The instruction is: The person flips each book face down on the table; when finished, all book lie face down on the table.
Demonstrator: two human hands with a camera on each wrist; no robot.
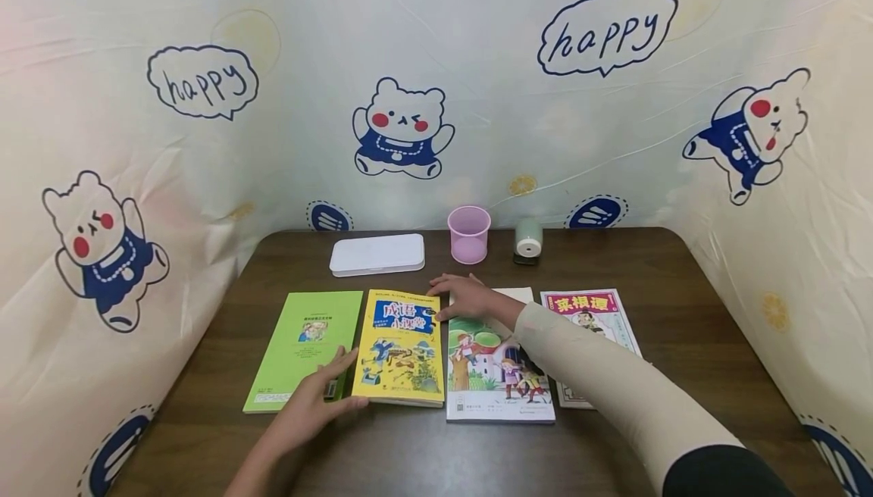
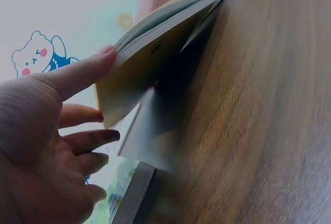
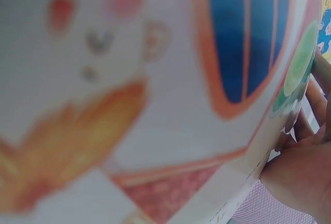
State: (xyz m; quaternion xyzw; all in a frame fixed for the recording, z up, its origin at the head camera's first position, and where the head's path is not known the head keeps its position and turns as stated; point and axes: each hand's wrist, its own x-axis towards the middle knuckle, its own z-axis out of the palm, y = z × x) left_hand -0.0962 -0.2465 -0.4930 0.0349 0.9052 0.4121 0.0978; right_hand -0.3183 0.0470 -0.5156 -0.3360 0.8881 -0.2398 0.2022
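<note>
A yellow book (image 1: 402,353) with a blue title panel lies between both hands. My left hand (image 1: 320,397) grips its near left corner, thumb at the bottom edge and fingers along the left side. In the left wrist view the yellow book (image 2: 129,84) is tilted, its underside showing above the tabletop. My right hand (image 1: 470,297) holds the far right corner, reaching over the illustrated picture book (image 1: 498,406). Left of the yellow book is a green book (image 1: 300,353), partly covered by my left hand. The picture book's cover (image 3: 155,146) fills most of the right wrist view.
A fourth book (image 1: 586,301) with a pink border lies at the right, partly under my right forearm. Along the back stand a white flat case (image 1: 377,254), a pink cup (image 1: 469,239) and a small pale green device (image 1: 528,239). A printed curtain (image 1: 477,42) surrounds the wooden table (image 1: 382,459).
</note>
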